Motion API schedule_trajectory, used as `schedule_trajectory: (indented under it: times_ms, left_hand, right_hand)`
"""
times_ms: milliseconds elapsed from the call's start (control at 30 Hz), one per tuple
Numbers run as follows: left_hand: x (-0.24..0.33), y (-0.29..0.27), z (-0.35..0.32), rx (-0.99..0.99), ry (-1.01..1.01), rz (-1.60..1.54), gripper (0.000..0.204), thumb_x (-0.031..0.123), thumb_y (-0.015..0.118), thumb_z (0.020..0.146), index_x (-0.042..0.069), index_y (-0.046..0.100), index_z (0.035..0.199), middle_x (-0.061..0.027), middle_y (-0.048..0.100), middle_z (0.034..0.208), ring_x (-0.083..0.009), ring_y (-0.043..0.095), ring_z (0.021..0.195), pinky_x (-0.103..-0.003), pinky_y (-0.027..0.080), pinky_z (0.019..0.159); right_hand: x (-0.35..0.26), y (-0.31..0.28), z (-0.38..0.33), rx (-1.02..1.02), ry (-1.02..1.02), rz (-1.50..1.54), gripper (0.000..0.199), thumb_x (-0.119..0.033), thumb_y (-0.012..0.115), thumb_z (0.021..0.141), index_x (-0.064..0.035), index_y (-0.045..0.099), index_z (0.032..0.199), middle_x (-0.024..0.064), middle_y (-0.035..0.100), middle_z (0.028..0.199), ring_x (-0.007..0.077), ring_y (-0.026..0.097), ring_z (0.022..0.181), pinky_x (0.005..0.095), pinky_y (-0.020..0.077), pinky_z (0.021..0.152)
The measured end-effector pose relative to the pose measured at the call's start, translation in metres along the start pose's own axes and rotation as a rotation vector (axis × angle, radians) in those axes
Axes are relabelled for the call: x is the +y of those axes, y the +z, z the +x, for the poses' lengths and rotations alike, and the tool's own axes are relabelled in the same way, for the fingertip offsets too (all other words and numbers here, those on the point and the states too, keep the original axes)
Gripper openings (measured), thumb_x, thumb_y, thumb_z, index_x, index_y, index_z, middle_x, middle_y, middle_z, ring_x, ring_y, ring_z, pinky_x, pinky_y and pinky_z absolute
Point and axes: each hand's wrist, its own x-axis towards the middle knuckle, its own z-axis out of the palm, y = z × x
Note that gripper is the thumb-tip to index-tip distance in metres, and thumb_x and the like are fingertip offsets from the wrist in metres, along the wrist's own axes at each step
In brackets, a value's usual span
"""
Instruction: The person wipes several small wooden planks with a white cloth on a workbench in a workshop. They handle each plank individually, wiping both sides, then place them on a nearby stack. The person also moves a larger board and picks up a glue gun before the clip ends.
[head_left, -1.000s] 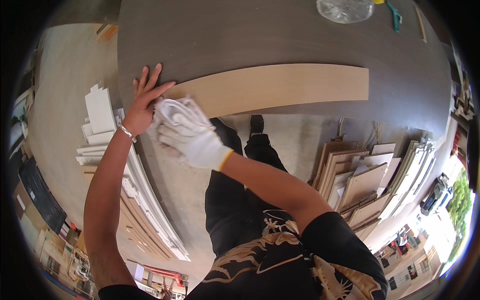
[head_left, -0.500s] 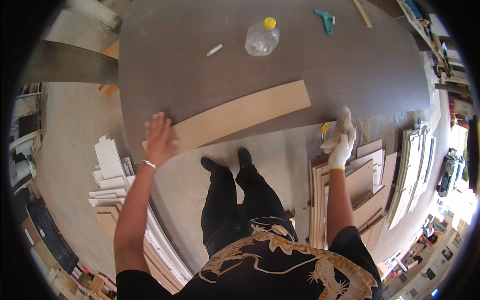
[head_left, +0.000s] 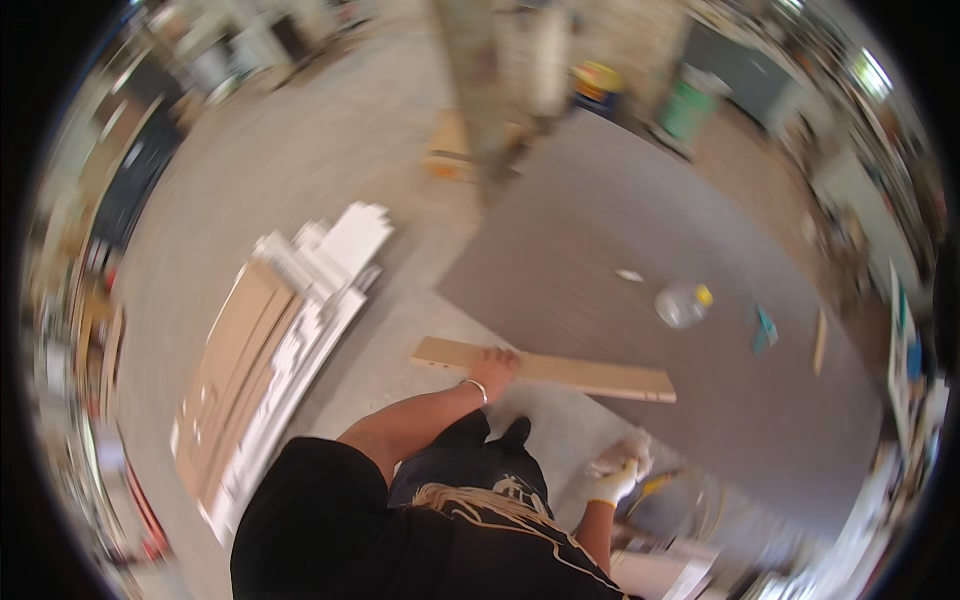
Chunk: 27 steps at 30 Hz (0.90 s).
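Observation:
My left hand [head_left: 496,368], bare with a bracelet at the wrist, rests flat on a long light wooden board [head_left: 570,372] that lies along the near edge of a dark grey table [head_left: 640,240]. My right hand [head_left: 622,468] wears a white glove and hangs low beside the table's edge, closed around a bunched white cloth [head_left: 608,462]. The picture is blurred by head motion.
On the table stand a clear plastic bottle with a yellow cap [head_left: 684,304], a small white piece [head_left: 630,275], a teal tool [head_left: 765,330] and a thin wooden stick [head_left: 820,342]. White and brown panels [head_left: 270,330] are stacked on the floor at left.
The view has swung sharply left and tilted. My left hand stays on the board. My gloved right hand has left the board and dropped below the table's right edge.

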Motion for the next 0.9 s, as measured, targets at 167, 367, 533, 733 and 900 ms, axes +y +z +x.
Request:
schedule_trajectory:
  times_ms: [167, 367, 533, 733, 900]
  left_hand:
    - [-0.040, -0.026, -0.112, 0.034, -0.035, -0.150, 0.033, 0.012, 0.067, 0.085, 0.008, 0.066, 0.118, -0.0097, 0.073, 0.113, -0.0295, 0.069, 0.110, -0.046, 0.055, 0.089]
    - [-0.087, -0.037, -0.279, 0.146, -0.325, -0.319, 0.024, 0.015, 0.072, 0.079, 0.012, 0.066, 0.103, -0.0086, 0.072, 0.100, -0.0311, 0.071, 0.099, -0.046, 0.057, 0.080]
    - [-0.112, -0.004, -0.388, 0.376, -0.984, -0.571, 0.022, 0.020, 0.075, 0.082, 0.010, 0.068, 0.100, -0.0157, 0.072, 0.094, -0.0384, 0.072, 0.091, -0.051, 0.056, 0.075]
    - [-0.249, 0.077, -0.432, 0.764, -1.707, -0.861, 0.030, 0.025, 0.077, 0.084, -0.002, 0.066, 0.092, -0.0279, 0.070, 0.086, -0.0471, 0.069, 0.084, -0.054, 0.052, 0.072]
    - [-0.491, 0.140, -0.470, 1.090, -1.941, -1.135, 0.031, 0.021, 0.072, 0.088, -0.009, 0.068, 0.094, -0.0304, 0.073, 0.092, -0.0422, 0.073, 0.088, -0.049, 0.055, 0.078]
  right_hand:
    - [-0.032, 0.061, -0.003, -0.377, -0.466, -0.643, 0.051, -0.012, 0.049, 0.093, 0.0008, 0.061, 0.141, 0.0187, 0.066, 0.138, 0.0282, 0.063, 0.124, 0.0450, 0.0488, 0.107]
    - [0.011, 0.180, -0.070, -0.880, -0.667, -1.123, 0.050, -0.034, 0.063, 0.099, 0.0055, 0.068, 0.129, 0.0195, 0.074, 0.117, 0.0290, 0.069, 0.109, 0.0426, 0.0539, 0.095]
    - [0.084, 0.276, -0.125, -1.096, -0.397, -0.993, 0.051, -0.023, 0.059, 0.104, 0.0013, 0.054, 0.149, 0.0177, 0.062, 0.142, 0.0276, 0.060, 0.128, 0.0416, 0.0463, 0.109]
    - [0.184, 0.335, -0.194, -1.074, -0.057, -0.898, 0.061, -0.024, 0.057, 0.106, -0.0044, 0.038, 0.160, 0.0155, 0.052, 0.153, 0.0310, 0.052, 0.138, 0.0472, 0.0436, 0.115]
    - [0.289, 0.353, -0.262, -0.912, 0.339, -0.915, 0.054, -0.018, 0.052, 0.103, -0.0057, 0.044, 0.155, 0.0154, 0.056, 0.146, 0.0327, 0.057, 0.133, 0.0476, 0.0494, 0.110]
